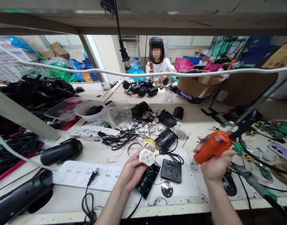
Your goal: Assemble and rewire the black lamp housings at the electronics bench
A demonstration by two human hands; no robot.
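Note:
Between the thumb and fingers of my left hand [133,173] is a white LED board [147,157] with several yellow-green LEDs. Below it, an opened black housing [148,181] with wires and a circuit board inside lies against my fingers. My right hand [215,165] is wrapped round an orange electric screwdriver [212,146], its tip pointing down and left towards the worktop. A square black plate [171,171] lies between my hands, with a round dark disc [167,189] in front of it.
A white power strip [87,175] lies left, near black cylindrical housings [61,151]. Black cables [122,139], small white parts and a pile of screws [181,134] are behind. Circuit boards [272,128] lie right. A person [157,61] sits across the bench.

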